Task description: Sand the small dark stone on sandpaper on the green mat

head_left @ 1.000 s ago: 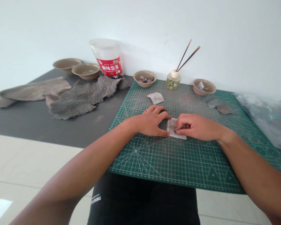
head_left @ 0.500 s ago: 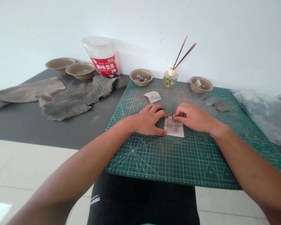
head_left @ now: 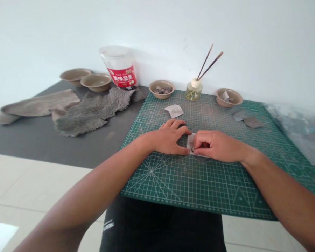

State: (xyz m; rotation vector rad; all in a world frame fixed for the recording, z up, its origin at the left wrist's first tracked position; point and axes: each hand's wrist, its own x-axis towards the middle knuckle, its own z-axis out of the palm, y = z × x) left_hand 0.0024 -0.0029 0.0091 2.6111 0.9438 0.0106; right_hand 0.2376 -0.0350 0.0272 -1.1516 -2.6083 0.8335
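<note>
A small whitish sheet with grey-brown smudges point(head_left: 190, 140) lies flat on the green cutting mat point(head_left: 168, 182). My left hand point(head_left: 171, 138) is spread open, its thumb and index fingertips on the sheet's left edge. Over the sheet's right part my right hand point(head_left: 217, 145) is closed in a pinch, with the fingertips low near the front edge. A tiny dark thing seems to be between those fingertips, too small to name. Much of the sheet is hidden under the right hand. Behind my left hand lies another pale sheet, slightly curled point(head_left: 174, 110).
Along the back stand a bowl of small brownish-grey chunks point(head_left: 161, 94), a reed diffuser point(head_left: 194, 91) and a bowl with scraps point(head_left: 222, 103). Grey-brown pieces point(head_left: 252, 122) and a plastic bag point(head_left: 299, 129) lie right. Leftward are furry hide point(head_left: 81, 113), two bowls point(head_left: 96, 87) and a jar point(head_left: 122, 75).
My right hand has moved from the sheet's back edge toward its front edge, still pinched, and now covers more of it. The left hand keeps its place; the view has shifted slightly.
</note>
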